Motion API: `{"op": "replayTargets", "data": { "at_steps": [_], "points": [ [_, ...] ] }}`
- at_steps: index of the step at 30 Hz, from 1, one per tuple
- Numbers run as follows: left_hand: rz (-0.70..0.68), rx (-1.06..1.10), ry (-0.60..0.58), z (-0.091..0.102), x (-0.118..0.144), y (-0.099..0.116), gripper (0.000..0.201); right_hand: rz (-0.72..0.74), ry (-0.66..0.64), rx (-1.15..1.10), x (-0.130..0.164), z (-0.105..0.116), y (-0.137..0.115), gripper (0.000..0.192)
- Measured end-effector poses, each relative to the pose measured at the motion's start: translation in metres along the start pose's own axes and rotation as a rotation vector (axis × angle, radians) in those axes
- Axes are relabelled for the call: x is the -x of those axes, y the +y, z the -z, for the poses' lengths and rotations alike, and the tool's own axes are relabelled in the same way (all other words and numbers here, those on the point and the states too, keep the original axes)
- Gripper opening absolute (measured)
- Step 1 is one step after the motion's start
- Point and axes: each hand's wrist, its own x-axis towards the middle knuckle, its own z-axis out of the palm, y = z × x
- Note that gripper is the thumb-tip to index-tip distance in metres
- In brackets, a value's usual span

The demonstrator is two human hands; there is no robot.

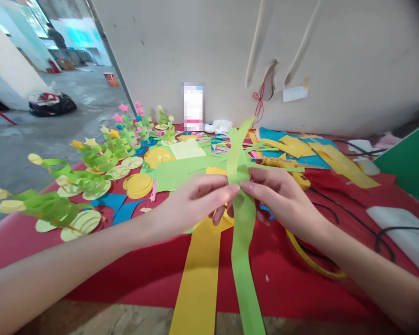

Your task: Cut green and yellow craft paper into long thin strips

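A long green paper strip [242, 242] hangs down past the table's front edge, its upper end split into two prongs above my fingers. My left hand [206, 195] pinches it from the left, and my right hand [275, 193] pinches it from the right, the two thumbs almost touching. Behind and to the left of it, a wide yellow paper strip [199, 274] runs off the front edge. A flat green sheet [185, 170] lies just beyond my left hand. The fingertips behind the green strip are partly hidden.
Curled green paper decorations [52, 204] on round bases stand along the left, beside stacked yellow discs [138, 186]. On the right lie a yellow-handled tool [277, 162], black cables, a white box [401, 232] and a green board [410, 163]. A wall rises behind the red table [139, 274].
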Motion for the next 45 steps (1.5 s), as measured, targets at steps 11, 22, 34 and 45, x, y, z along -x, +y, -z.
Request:
{"op": "replayTargets", "data": {
  "at_steps": [11, 22, 34, 45],
  "points": [
    [-0.016, 0.006, -0.032, 0.007, -0.001, 0.003, 0.019, 0.106, -0.025, 0.053, 0.003, 0.000, -0.006, 0.022],
    [-0.048, 0.095, 0.080, -0.002, 0.005, 0.000, 0.019, 0.193, 0.163, 0.169, 0.006, -0.006, 0.000, 0.031],
    [-0.098, 0.017, 0.204, -0.004, 0.002, 0.004, 0.023, 0.202, 0.170, 0.112, 0.004, -0.005, -0.001, 0.020],
    [-0.094, 0.087, 0.096, -0.007, 0.002, 0.001, 0.028, 0.230, 0.317, 0.260, 0.006, -0.011, 0.001, 0.016]
  ]
}}
